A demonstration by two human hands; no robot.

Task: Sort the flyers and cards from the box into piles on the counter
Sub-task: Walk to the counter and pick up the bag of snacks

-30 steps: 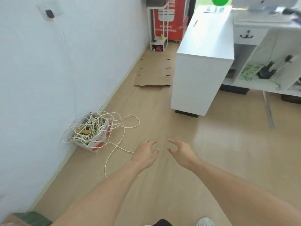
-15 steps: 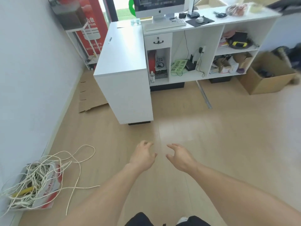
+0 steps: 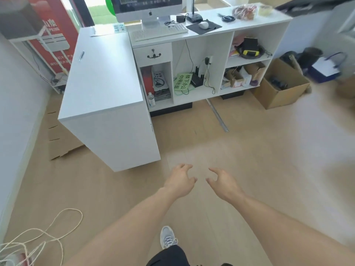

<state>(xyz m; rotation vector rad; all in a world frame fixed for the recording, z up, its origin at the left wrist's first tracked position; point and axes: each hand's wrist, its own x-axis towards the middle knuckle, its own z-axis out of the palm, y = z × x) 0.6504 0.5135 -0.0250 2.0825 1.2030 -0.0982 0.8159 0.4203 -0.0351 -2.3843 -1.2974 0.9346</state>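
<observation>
My left hand [image 3: 179,182] and my right hand [image 3: 222,184] are stretched out in front of me above the wooden floor, close together, fingers loosely curled and holding nothing. The white counter [image 3: 101,73] stands ahead to the left with a pen [image 3: 81,55] and a sheet of paper on its top. An open cardboard box [image 3: 282,87] sits on the floor at the right, beside the desk shelves; dark items lie inside it. No flyers or cards are plainly visible in the box.
A white desk [image 3: 211,29] with a monitor, keyboard and mouse joins the counter. Its shelves hold a green sign [image 3: 182,82], a router and clutter. Flat cardboard [image 3: 57,144] lies left of the counter. Loose cord [image 3: 48,233] trails at bottom left. A blue bag [image 3: 324,70] stands far right.
The view has swung right and moved closer to the counter and desk. The cord box has slid out at bottom left. Both hands stay empty, held out in front.
</observation>
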